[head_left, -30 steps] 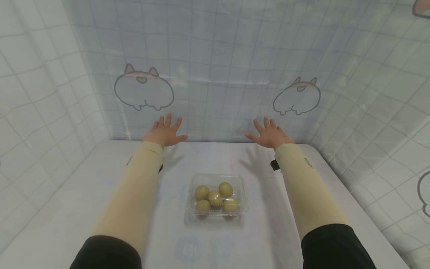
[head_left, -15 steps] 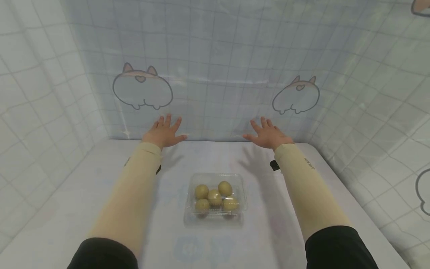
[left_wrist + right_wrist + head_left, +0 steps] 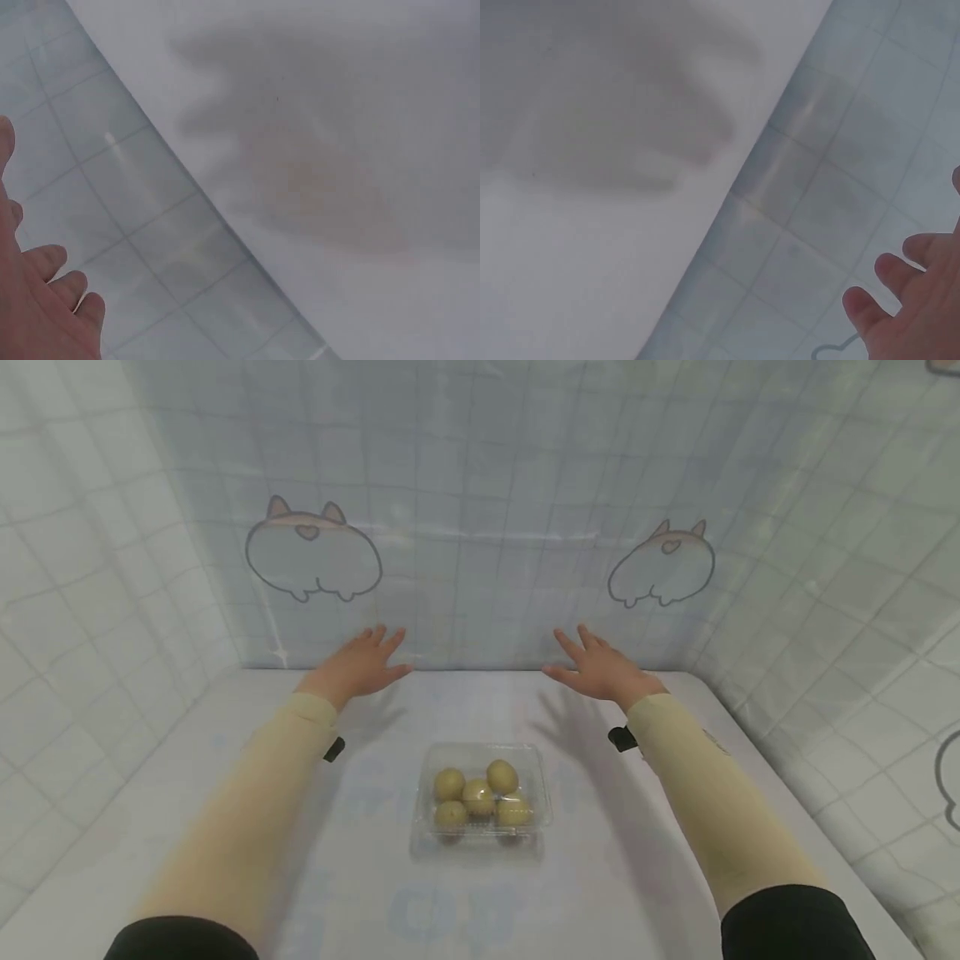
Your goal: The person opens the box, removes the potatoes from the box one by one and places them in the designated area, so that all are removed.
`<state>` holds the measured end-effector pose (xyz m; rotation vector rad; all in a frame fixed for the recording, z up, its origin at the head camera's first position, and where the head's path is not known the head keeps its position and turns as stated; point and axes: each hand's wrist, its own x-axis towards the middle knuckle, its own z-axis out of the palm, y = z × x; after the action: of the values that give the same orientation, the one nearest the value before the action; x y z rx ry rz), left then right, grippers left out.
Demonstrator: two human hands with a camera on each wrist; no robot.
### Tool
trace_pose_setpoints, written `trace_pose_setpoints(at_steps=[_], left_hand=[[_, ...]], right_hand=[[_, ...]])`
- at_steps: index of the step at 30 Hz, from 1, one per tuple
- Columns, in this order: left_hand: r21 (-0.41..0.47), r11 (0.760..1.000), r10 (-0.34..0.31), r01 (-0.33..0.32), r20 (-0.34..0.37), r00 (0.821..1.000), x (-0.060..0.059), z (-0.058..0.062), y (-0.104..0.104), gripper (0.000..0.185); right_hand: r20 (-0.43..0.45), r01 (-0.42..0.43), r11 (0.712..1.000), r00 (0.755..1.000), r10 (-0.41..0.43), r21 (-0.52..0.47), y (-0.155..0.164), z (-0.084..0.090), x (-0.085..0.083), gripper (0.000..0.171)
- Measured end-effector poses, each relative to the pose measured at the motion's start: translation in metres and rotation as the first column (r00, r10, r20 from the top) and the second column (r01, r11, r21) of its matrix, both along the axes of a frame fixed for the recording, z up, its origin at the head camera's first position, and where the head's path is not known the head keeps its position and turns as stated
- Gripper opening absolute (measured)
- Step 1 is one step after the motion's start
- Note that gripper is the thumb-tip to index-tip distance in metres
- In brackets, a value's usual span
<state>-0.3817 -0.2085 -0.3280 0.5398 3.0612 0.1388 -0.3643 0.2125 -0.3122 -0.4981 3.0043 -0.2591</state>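
A clear plastic clamshell box (image 3: 482, 800) with several yellow-green round fruits (image 3: 478, 795) inside lies in the middle of the white table (image 3: 225, 827). Both my arms reach past it toward the back wall. My left hand (image 3: 358, 663) hovers flat over the far left of the table, fingers spread, holding nothing. My right hand (image 3: 597, 667) hovers the same way at the far right. Each wrist view shows only fingertips (image 3: 45, 300) (image 3: 900, 300), the table surface and the tiled backdrop.
A tiled cloth backdrop with cartoon animal drawings (image 3: 313, 553) (image 3: 662, 568) encloses the table at the back and both sides. The table's back edge (image 3: 465, 671) runs just beyond my hands.
Both hands have dropped slightly and tilted flatter toward the table; the forearms have lowered too. The box has not moved.
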Motion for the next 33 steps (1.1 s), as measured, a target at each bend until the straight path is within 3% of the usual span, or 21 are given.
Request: trace_pose_setpoints(at_steps=[9,18,33], left_hand=[[0.114,0.993,-0.016,0.014,0.013,1.000,0.012,-0.006,-0.014,0.084],[0.105,0.991,-0.076,0.083,-0.075,0.994,0.029,-0.016,-0.014,0.080],[0.169,0.977,-0.115,0.133,-0.109,0.987,0.065,-0.035,-0.017,0.075]], right_hand=[[-0.054,-0.041,0.999,0.998,0.039,-0.034,0.000,-0.006,0.016,0.088],[-0.091,-0.108,0.990,0.991,0.099,-0.093,0.000,-0.014,0.034,0.084],[-0.146,-0.226,0.954,0.969,0.199,-0.199,-0.003,-0.022,0.069,0.076]])
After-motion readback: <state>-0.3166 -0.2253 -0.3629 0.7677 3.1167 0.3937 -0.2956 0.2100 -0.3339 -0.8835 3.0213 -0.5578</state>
